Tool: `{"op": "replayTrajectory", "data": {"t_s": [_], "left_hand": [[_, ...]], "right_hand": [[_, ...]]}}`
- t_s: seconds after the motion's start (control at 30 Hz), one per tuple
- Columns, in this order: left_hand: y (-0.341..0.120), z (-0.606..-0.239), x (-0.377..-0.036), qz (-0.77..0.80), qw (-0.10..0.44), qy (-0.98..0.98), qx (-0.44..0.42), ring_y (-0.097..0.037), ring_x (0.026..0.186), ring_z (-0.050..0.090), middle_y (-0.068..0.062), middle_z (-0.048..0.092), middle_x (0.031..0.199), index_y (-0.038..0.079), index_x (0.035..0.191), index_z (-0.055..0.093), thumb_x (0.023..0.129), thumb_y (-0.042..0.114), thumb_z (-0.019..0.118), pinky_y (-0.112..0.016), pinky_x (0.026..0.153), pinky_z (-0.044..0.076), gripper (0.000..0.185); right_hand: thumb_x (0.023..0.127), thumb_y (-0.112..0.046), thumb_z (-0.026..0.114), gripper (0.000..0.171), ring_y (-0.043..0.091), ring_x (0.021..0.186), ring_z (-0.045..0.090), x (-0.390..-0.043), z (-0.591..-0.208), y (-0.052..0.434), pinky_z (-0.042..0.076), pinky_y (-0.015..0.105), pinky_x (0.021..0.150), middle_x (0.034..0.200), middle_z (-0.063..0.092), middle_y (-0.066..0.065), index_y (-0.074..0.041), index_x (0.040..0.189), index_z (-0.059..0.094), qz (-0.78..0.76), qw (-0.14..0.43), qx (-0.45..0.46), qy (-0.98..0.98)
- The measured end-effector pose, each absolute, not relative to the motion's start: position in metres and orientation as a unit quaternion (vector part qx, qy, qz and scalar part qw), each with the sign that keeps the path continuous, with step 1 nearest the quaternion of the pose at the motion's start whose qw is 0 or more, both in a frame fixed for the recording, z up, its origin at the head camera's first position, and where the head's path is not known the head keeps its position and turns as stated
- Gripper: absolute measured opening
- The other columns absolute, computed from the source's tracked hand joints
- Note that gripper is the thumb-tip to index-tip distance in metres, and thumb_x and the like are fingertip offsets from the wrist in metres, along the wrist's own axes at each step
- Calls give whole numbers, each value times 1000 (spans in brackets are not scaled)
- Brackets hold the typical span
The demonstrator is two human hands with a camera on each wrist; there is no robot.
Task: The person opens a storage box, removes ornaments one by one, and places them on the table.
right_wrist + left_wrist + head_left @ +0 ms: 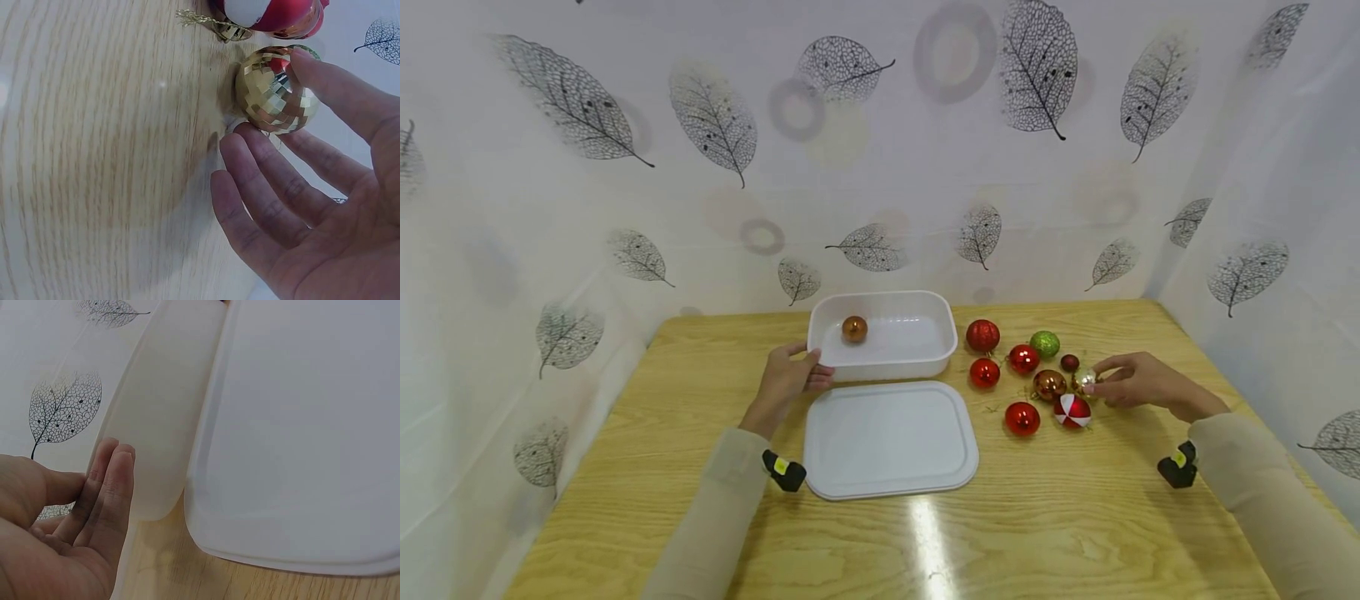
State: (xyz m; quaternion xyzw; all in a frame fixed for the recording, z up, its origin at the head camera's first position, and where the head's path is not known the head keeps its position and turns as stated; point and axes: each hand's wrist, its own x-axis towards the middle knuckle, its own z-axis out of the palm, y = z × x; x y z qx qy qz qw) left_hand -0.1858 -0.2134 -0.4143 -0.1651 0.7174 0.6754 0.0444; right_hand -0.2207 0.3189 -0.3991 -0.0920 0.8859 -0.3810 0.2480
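My right hand (1138,381) has its thumb and fingertips about a gold mirror-faceted Christmas ball (275,90), pinching it right by the tabletop. A red-and-white ball (1072,411) and a brown ball (1049,384) lie just to its left, with a small dark red ball (1070,362) behind. At the front left corner of a white plastic box (880,367), my left hand (786,379) rests with fairly straight fingers against the outer wall. Inside the box, near its left end, sits a copper ball (854,328). The white lid (891,439) lies flat in front of the box.
Right of the box lie a large red ball (982,336), a green glittery ball (1044,343) and several other shiny red balls. The wooden table (1037,517) meets a leaf-printed curtain (880,192) at the back and sides.
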Motion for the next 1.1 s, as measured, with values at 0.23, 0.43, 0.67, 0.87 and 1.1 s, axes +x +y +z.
{"op": "replayTrajectory", "data": {"t_s": [0.23,0.43,0.67,0.87,1.1], "left_hand": [[-214,-416,-186,687,45,707,-164,-16,66,72,-12,72,79,-9,146,43,107,10,52,-27,67,65,44],[-216,-416,-186,679,47,714,-163,-17,69,73,-15,73,84,-8,147,43,107,12,52,-27,69,65,45],[-216,-415,-185,674,50,719,-162,-17,71,73,-17,74,90,-8,148,41,108,13,52,-27,70,65,46],[-215,-415,-185,666,49,725,-168,-17,72,73,-15,73,88,-4,148,43,108,15,52,-26,70,65,45],[-214,-413,-184,666,50,726,-162,-16,72,73,-16,73,90,-5,148,42,108,14,51,-27,70,65,46]], "right_hand": [[98,-32,70,71,31,102,70,-222,-399,321,62,45,89,123,66,24,14,144,42,-378,254,-95,885],[99,-31,69,70,32,100,71,-225,-394,324,62,46,88,124,66,27,13,145,41,-382,250,-91,885],[99,-36,67,73,39,108,67,-233,-374,324,60,51,91,127,63,29,13,147,39,-361,231,-97,898],[99,-38,68,72,42,110,65,-242,-356,315,60,52,92,126,64,28,10,146,42,-364,188,-100,907],[100,-38,66,69,38,110,66,-256,-331,283,60,50,93,135,56,34,6,147,43,-360,156,-118,912]]}}
